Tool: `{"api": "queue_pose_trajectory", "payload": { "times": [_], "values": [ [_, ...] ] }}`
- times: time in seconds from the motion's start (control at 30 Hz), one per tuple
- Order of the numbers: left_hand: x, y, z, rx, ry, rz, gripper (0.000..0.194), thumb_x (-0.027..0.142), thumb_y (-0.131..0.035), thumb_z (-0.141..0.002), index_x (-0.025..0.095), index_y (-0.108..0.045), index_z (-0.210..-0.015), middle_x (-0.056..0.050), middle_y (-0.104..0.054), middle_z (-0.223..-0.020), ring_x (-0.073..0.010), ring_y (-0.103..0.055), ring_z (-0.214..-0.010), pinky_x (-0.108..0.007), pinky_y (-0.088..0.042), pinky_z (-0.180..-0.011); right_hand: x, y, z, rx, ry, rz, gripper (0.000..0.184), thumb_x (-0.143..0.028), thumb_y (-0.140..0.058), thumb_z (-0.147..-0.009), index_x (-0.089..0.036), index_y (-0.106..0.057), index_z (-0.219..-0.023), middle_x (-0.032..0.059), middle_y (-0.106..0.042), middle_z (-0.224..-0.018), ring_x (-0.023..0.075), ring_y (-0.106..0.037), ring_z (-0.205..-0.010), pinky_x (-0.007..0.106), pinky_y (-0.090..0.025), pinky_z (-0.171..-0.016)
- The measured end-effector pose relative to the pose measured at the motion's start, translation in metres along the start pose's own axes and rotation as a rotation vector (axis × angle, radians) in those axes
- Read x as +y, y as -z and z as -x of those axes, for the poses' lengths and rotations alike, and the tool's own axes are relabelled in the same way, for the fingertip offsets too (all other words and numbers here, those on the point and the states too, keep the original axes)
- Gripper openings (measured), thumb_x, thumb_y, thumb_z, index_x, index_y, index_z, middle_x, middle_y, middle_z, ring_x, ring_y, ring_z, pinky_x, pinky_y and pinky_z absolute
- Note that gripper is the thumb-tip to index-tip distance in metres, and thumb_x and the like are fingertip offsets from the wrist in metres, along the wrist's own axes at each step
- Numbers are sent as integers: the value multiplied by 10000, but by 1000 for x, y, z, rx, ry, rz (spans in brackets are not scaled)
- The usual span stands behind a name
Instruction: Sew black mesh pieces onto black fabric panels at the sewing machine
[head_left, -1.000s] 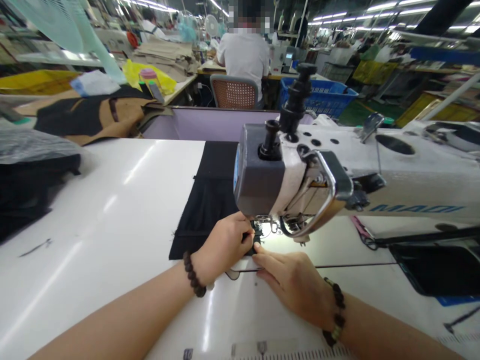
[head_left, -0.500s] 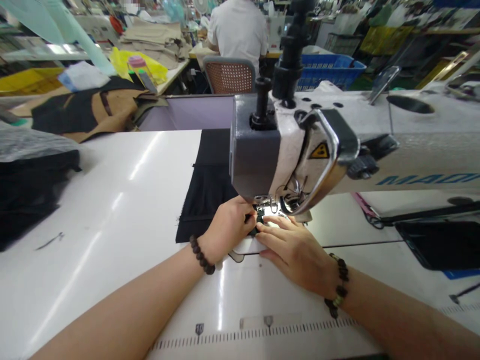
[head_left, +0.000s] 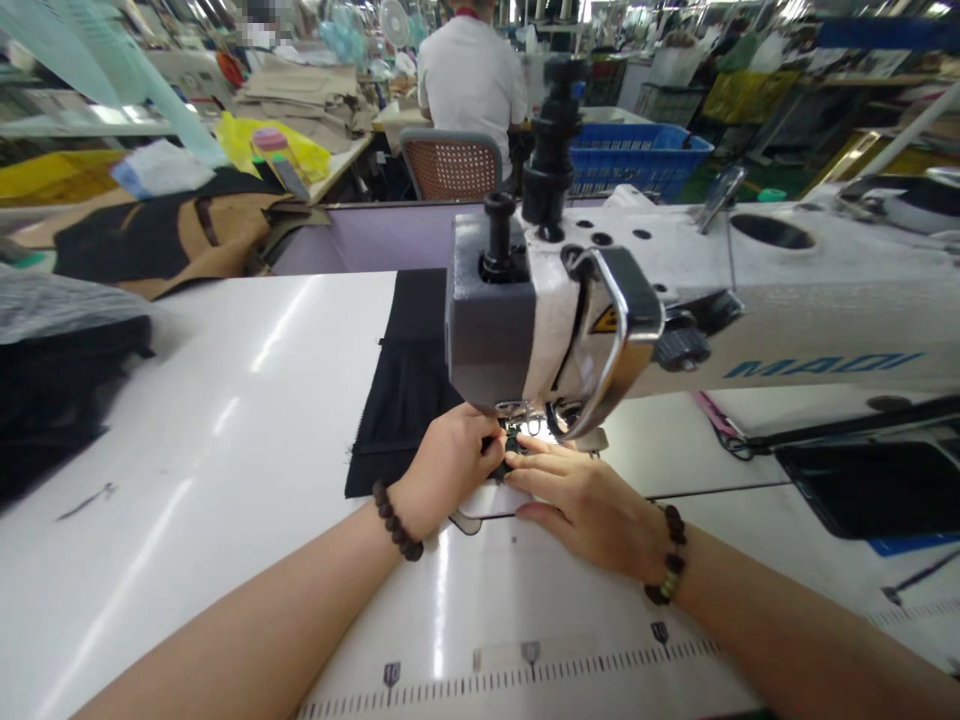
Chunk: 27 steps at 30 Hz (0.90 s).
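Head view: your right hand (head_left: 600,510) has opened out, its fingers spread low and fairly flat beside the stitching area, under the machine (head_left: 491,340). Your left hand (head_left: 450,455) keeps thumb and finger closed in a narrow pinch, seemingly on the near right part of the black cloth (head_left: 405,400); the exact grip is partly hidden. The fingertips of both hands nearly meet there, which looks like steadying the piece from either side. Whether the right tips press on cloth or only on the plate, you cannot tell from this angle. The cloth lies flat on the table (head_left: 225,500), left of the machine head and running partly behind it, with its frayed edge facing left.
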<state>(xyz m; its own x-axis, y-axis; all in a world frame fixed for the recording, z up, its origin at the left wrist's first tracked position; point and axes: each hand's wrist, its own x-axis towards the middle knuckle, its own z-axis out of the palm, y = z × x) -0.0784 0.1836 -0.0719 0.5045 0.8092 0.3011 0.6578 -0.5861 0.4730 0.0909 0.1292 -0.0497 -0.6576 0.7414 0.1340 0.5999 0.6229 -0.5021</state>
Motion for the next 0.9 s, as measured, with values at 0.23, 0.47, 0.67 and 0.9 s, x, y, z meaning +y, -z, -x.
{"api": "queue_pose_trajectory", "payload": {
  "times": [0.23,0.47,0.67,0.9],
  "values": [
    [-5,0,-5,6,-30,-31,114,89,-547,-698,143,-619,-629,-35,-636,-708,-156,-595,-692,-252,-484,-640,1,0,-2,32,-38,46,192,-103,-579,-801,-158,-554,-984,60,-566,-1164,251,-461,-1124,464,-353,-935],
    [-3,1,-9,-12,-5,-106,132,105,-534,-717,139,-626,-628,-42,-646,-675,-173,-603,-654,-272,-488,-624,-4,-3,-3,70,-85,89,249,-121,-629,-771,-148,-552,-1006,53,-586,-1125,243,-517,-1012,410,-428,-829],
    [-5,1,-8,23,-35,-66,103,99,-561,-712,151,-641,-673,-33,-663,-719,-173,-612,-682,-271,-485,-643,-5,-5,-3,76,-92,146,230,-137,-645,-764,-136,-561,-979,67,-579,-1134,241,-515,-999,391,-418,-818],
    [-10,-1,-5,43,-68,-42,165,112,-520,-744,159,-649,-653,-21,-651,-659,-142,-596,-602,-234,-462,-576,-3,-9,-3,79,-61,262,167,-230,-657,-776,-145,-572,-891,63,-596,-1109,234,-527,-956,372,-390,-764]
  ]
}}
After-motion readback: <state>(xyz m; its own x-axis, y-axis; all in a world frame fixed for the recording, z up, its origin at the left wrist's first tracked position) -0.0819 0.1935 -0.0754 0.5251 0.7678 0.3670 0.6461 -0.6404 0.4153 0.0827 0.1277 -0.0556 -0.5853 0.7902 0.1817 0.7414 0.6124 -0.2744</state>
